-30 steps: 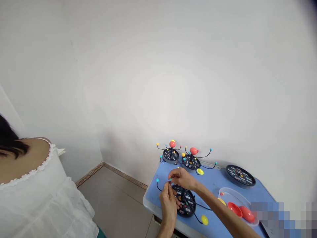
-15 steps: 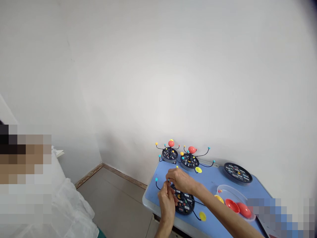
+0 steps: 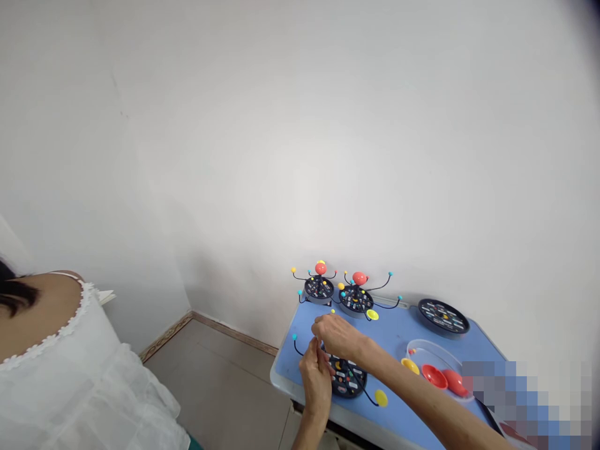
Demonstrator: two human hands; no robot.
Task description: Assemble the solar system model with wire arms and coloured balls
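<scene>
Over the left side of a round black solar-system model base [image 3: 349, 382], my two hands meet at the fingertips. My left hand [image 3: 315, 378] is closed in a pinch from below. From above, my right hand [image 3: 338, 335] has its fingers bent together against it. Whatever small part lies between them is hidden. Thin curved black arms spread from this model; one ends in a yellow cup-shaped piece [image 3: 381, 398], another in a blue ball [image 3: 294, 337]. A small yellow ball [image 3: 332, 311] shows just behind my right hand.
Two models with red centre balls, one on the left [image 3: 320, 269] and one beside it [image 3: 359, 279], stand along the blue table's [image 3: 394, 340] back. A bare round base [image 3: 443, 316] lies back right. A clear tray [image 3: 424, 345] holds red and yellow half-shells. A person in white [image 3: 94, 369] is at left.
The view has shifted slightly. My hands stay together at the same spot; the small blue piece glimpsed between my fingers is now covered by them.
</scene>
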